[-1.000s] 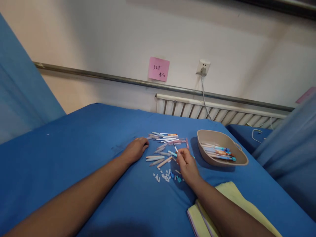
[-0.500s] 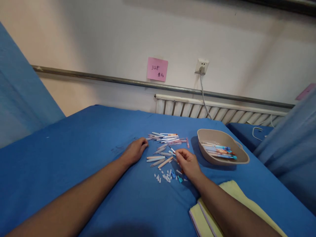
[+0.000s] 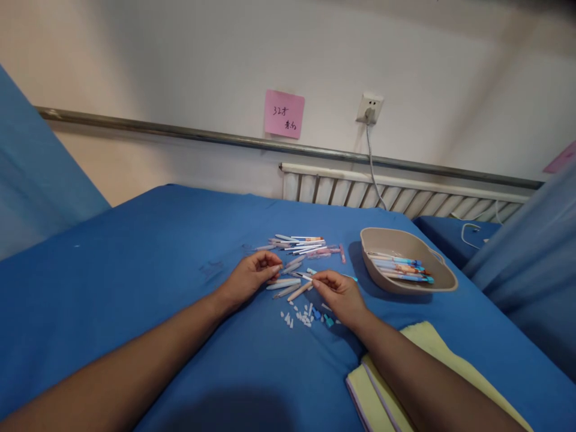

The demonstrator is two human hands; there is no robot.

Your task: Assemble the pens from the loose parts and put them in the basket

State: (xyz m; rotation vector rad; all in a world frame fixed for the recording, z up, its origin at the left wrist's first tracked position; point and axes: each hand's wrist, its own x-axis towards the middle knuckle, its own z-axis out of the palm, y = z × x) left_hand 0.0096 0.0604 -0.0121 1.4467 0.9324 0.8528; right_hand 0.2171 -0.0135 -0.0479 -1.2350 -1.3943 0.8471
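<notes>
My right hand point(image 3: 339, 295) pinches a thin white pen refill point(image 3: 306, 277), its dark tip pointing left toward my other hand. Thumb and fingers of my left hand point(image 3: 248, 277) are pressed together; what is between them is too small to make out. Between and below the hands lie pale blue, grey and beige pen barrels point(image 3: 284, 284). Behind them is a pile of white refills point(image 3: 306, 246) and slim pen parts, with pink pieces point(image 3: 326, 252) at its right. Small white cone-shaped tips point(image 3: 305, 319) are scattered nearer me, beside blue and teal clips point(image 3: 328, 321).
A beige basket point(image 3: 443, 281) holding several assembled pens point(image 3: 400, 268) stands at the right on the blue sheet point(image 3: 180, 240). A folded yellow cloth point(image 3: 382, 384) lies under my right forearm. Behind are a wall rail point(image 3: 202, 133), a radiator point(image 3: 333, 189) and a plugged-in cable point(image 3: 371, 159).
My left hand has moved right and nearer me, from the pile's left end, its fingers now pinched. My right hand has lowered slightly, still holding the refill, whose tip now points more level leftward.
</notes>
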